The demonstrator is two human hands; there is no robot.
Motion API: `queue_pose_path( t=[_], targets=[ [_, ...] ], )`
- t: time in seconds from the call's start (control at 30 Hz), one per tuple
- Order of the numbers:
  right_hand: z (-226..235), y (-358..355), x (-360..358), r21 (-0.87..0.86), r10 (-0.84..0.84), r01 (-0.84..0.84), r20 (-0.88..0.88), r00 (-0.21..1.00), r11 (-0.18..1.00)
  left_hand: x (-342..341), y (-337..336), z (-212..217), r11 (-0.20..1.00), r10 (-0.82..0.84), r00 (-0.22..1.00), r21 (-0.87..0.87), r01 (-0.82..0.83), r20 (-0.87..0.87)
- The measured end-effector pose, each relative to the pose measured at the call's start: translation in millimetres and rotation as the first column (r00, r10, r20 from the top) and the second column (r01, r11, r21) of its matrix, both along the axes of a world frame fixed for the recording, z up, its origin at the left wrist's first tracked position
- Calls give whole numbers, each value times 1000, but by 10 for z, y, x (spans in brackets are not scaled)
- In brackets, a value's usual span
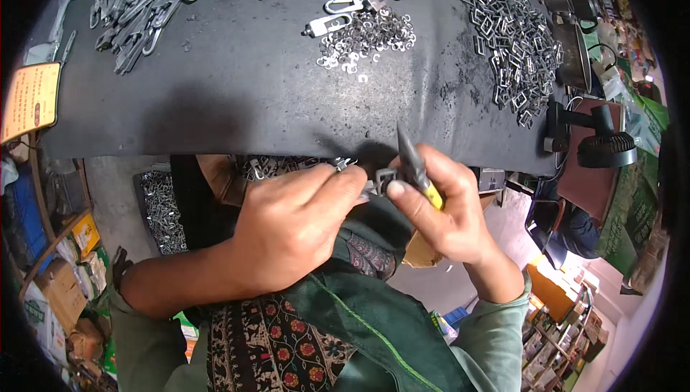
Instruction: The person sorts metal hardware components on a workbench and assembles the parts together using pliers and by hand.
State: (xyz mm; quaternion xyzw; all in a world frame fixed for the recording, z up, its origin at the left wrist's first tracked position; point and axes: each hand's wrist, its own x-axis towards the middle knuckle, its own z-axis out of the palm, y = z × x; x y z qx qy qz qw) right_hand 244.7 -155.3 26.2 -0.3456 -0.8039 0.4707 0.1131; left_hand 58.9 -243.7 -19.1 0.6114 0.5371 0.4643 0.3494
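Note:
Both hands meet over my lap, just in front of the near edge of the dark table [273,122]. My left hand [298,223] is closed, its fingertips pinching a small metal piece [369,189] that its fingers mostly hide. My right hand [456,212] wraps round pliers [410,158] with a dark pointed jaw and a yellow grip. A small rectangular metal link [386,176] sits by the right thumb, between the pliers and the left fingertips. Whether the jaws grip the link, I cannot tell.
On the table lie long looped metal hooks [140,11], a heap of small C-shaped rings [370,36] and a spread of rectangular links [510,43]. A container of metal parts [164,212] stands low at left. At right is a black lamp-like device [607,149].

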Motion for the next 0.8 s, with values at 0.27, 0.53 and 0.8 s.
queue_pose_path(
  t=[0.27, 0.53, 0.8],
  targets=[
    [1, -224, -47, -539, -359, 351, 94, 928, 766, -75, -25, 159, 993, -117, 945, -22, 116, -305],
    [-6, 96, -128, 328, 134, -163, 110, 985, 930, -281, -46, 218, 654, 192, 713, -629, 419, 674],
    [-15, 457, -247, 856, -181, -317, 416, 891, 409, -396, -165, 60, 669, 74, 713, -564, 483, 698]
  ],
)
